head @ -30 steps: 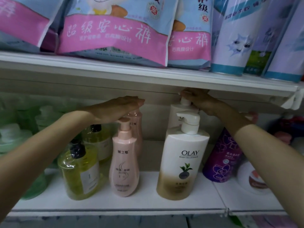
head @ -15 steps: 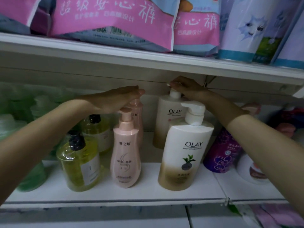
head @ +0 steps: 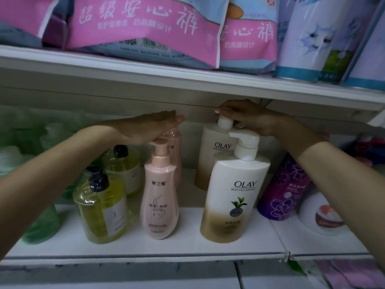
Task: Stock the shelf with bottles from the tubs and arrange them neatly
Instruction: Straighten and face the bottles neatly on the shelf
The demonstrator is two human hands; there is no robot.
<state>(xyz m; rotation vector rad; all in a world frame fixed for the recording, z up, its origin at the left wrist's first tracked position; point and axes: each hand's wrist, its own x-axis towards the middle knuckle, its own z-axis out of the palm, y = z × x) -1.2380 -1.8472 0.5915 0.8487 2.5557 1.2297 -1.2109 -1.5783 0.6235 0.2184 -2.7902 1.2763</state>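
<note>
— Grips first: what is each one doing?

— My right grip [head: 248, 117] is clenched round the white pump head of the rear Olay bottle [head: 210, 161], fingers curled over the nozzle, close beneath the upper shelf [head: 166, 78]. My left grip [head: 150, 127] is released: fingers straight, palm down, lying flat on the pump top of the front pink bottle [head: 159, 197].

— And where do the bottles stand?

— All upright on the white shelf [head: 145, 247]. The rear Olay bottle is straight below my right grip, toward the back. The front Olay bottle [head: 233, 197] stands nearer me than that grip, its pump just beneath my wrist, partly covering the rear one. A second pink bottle [head: 176, 147] sits under my left fingertips, behind the front pink one; whether I touch it I cannot tell.

— Anything either side?

— Outward of my left grip, under that forearm, are two yellow bottles [head: 100, 211] with black caps, one behind the other. Outward of my right grip, below that forearm, is a purple flowered bottle [head: 283, 190].
</note>
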